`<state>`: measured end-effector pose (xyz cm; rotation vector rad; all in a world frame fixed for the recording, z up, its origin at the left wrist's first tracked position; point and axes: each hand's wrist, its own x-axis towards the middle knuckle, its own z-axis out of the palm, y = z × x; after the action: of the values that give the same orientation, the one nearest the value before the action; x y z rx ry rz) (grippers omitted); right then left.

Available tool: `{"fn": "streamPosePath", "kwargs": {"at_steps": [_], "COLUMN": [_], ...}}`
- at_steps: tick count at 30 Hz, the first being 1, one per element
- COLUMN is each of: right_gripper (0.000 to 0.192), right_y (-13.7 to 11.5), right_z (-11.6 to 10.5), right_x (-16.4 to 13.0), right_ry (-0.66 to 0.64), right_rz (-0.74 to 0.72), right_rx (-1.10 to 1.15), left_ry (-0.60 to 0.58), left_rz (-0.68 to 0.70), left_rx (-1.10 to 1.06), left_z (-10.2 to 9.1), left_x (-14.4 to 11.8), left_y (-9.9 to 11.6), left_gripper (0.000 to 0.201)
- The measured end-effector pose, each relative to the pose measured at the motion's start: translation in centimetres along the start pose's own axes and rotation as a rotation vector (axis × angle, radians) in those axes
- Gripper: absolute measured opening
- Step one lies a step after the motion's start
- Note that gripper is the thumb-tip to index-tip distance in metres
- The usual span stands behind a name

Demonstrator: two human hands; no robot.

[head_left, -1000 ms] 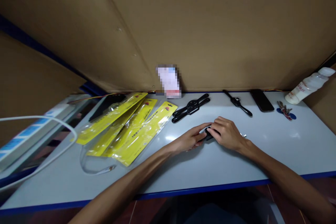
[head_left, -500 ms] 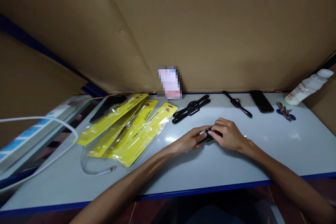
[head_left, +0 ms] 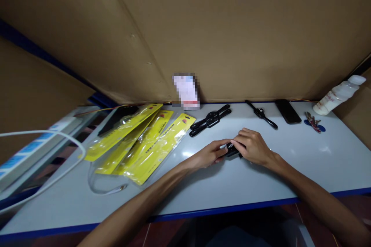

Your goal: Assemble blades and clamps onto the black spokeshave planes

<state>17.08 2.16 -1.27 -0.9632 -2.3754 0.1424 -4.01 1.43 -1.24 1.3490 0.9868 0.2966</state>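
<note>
Between my two hands, low over the table, is a black spokeshave [head_left: 232,151], its middle body showing and its handles mostly hidden by my fingers. My left hand [head_left: 211,154] is closed around its left side. From the right, my right hand [head_left: 251,147] grips it with bent fingers, the thumb near the body. Beyond my hands lie a pair of black spokeshaves [head_left: 213,120] side by side. Another single spokeshave [head_left: 260,113] lies farther right.
Yellow-backed clear plastic packages [head_left: 162,150] overlap on the left, beside a white cable [head_left: 84,149] and a power strip [head_left: 34,148]. A blurred-out upright item [head_left: 187,90] leans on the back panel. At right are a black phone [head_left: 288,111], keys [head_left: 313,122] and a tilted bottle [head_left: 337,96].
My right fingers and thumb have shifted slightly on the held spokeshave, and more of its middle body now shows. My left hand stays about where it was.
</note>
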Motion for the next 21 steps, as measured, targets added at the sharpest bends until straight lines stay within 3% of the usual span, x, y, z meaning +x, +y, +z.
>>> {"fn": "streamPosePath", "kwargs": {"at_steps": [7, 10, 14, 21], "right_gripper": [0.035, 0.036, 0.032, 0.030], "right_y": [-0.2, -0.1, 0.5, 0.8], "right_z": [0.0, -0.5, -1.7, -1.6], "right_x": [-0.1, 0.1, 0.4, 0.1], "right_ry": [-0.049, -0.057, -0.002, -0.059], "right_rz": [-0.029, 0.031, 0.143, 0.103], "right_rx": [0.122, 0.159, 0.121, 0.083], "left_ry": [-0.015, -0.021, -0.023, 0.014], "left_rz": [0.075, 0.112, 0.116, 0.114], "left_rx": [-0.037, -0.031, 0.055, 0.048], "left_z": [0.1, 0.0, -0.1, 0.0], "left_x": [0.2, 0.3, 0.2, 0.2], "left_y": [-0.2, -0.4, -0.4, -0.7], "left_gripper": [0.053, 0.051, 0.052, 0.060]}}
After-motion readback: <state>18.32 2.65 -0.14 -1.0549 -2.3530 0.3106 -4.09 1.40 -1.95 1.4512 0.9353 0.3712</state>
